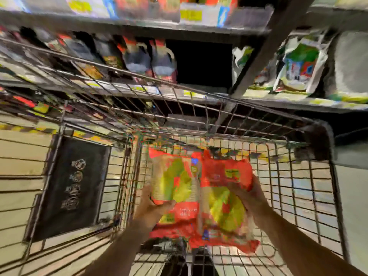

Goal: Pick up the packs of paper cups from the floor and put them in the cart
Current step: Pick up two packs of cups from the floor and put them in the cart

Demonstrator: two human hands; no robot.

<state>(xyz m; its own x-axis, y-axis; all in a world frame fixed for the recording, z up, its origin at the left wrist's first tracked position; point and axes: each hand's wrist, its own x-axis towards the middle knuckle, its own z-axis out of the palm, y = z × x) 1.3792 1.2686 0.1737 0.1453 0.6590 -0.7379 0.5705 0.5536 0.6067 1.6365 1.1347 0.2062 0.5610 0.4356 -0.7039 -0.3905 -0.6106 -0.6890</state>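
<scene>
Two red and yellow packs of paper cups lie side by side inside the wire cart (298,196), low in the basket. My left hand (153,208) grips the near end of the left pack (175,180). My right hand (253,198) holds the right edge of the right pack (225,206), which reaches closer to me. Both forearms come in from the bottom of the frame. The picture is blurred by motion.
The cart's folded child seat with a dark panel (73,186) stands at the left. Beyond the cart are store shelves with dark jugs (163,62) and white and green bags (298,64). A grey shelf upright (264,46) rises at the right. Tan floor shows under the cart.
</scene>
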